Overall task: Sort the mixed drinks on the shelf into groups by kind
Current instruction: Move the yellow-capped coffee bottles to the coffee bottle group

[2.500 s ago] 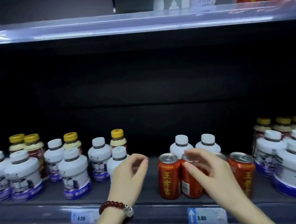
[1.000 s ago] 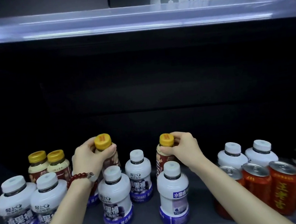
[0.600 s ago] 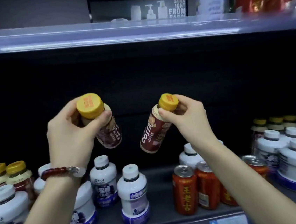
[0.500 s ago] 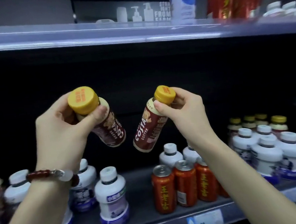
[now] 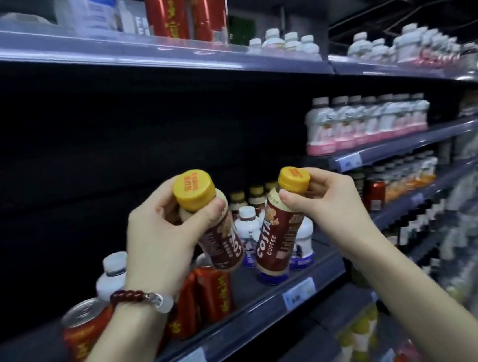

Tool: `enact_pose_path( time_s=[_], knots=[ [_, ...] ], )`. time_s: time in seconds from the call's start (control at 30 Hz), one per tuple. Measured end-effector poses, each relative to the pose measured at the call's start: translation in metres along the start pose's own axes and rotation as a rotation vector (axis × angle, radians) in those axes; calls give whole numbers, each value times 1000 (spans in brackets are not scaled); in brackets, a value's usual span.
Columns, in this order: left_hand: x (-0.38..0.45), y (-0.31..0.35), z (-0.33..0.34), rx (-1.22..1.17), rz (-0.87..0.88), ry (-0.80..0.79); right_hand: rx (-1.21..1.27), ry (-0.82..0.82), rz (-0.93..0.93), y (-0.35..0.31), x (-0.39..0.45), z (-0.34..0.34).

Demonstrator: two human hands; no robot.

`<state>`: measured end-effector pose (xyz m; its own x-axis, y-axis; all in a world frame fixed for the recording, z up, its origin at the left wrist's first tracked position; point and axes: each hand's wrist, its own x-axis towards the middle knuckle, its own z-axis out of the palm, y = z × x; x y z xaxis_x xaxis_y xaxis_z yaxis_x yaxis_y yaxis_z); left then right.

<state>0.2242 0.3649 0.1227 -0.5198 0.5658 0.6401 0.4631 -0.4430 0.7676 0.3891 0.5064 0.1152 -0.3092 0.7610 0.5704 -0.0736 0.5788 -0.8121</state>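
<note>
My left hand (image 5: 161, 236) grips a brown coffee bottle (image 5: 223, 241) with a yellow cap by its neck, tilted in the air before the shelf. My right hand (image 5: 331, 203) holds a second brown Costa coffee bottle (image 5: 276, 236) by its yellow cap, also tilted. The two bottles hang close together, nearly touching at their lower ends. Below them on the shelf (image 5: 245, 307) stand red cans (image 5: 211, 292), white bottles with purple labels (image 5: 249, 230) and, behind those, several more yellow-capped coffee bottles (image 5: 257, 193).
A red can (image 5: 81, 324) and a white bottle (image 5: 112, 273) stand at the shelf's left. The upper shelf (image 5: 159, 53) carries tall red cans (image 5: 166, 8) and white bottles. To the right, an aisle of shelves holds pink-labelled bottles (image 5: 364, 123) and other drinks.
Both hands took a coffee bottle from the back row and lifted it clear of the shelf. The view has since swung to the right, with the bottles carried that way.
</note>
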Motion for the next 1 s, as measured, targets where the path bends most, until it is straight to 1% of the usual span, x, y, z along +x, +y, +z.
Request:
enact_pose_path(
  time_s=[0.13, 0.3, 0.4, 0.57, 0.8, 1.0],
  knots=[
    [-5, -36, 58, -3, -99, -120, -93, 76, 90, 41, 7, -41],
    [-6, -83, 101, 23, -222, -111, -143, 135, 179, 81, 18, -66],
    [-2, -100, 111, 48, -273, -96, -158, 130, 210, 98, 26, -69],
    [6, -112, 119, 58, -307, -76, -186, 68, 248, 117, 39, -58],
    [11, -122, 126, 37, -321, -75, -191, 12, 231, 133, 49, -50],
    [18, -127, 131, 72, -332, -60, -211, -3, 206, 137, 57, -45]
  ],
)
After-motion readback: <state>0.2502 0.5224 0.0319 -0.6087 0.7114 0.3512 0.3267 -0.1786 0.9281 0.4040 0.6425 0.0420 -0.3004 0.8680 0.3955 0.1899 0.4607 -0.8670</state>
